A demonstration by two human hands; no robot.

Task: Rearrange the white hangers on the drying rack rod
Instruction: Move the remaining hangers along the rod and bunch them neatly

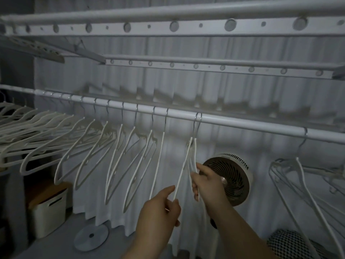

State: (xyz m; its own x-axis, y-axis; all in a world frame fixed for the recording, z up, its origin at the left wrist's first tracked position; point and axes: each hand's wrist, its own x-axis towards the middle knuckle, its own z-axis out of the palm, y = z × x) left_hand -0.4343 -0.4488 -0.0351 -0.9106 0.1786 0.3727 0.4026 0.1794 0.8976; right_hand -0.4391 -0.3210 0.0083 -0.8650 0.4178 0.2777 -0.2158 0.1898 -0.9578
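Now left hand (pixel 158 212) fingers clamped on hanger (pixel 182 171); right hand (pixel 205 186) pinching neighbouring hanger (pixel 195 154).

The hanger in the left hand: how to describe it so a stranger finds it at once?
Follow the long white rod to the two hooks hanging side by side, just left of the round fan. The hanger is the left one of that pair; the left hand pinches its slanting arm, while the right hand holds its twin.

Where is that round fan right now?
In the head view the round fan sits right of centre, below the rod, just behind the right hand and against the white curtain.
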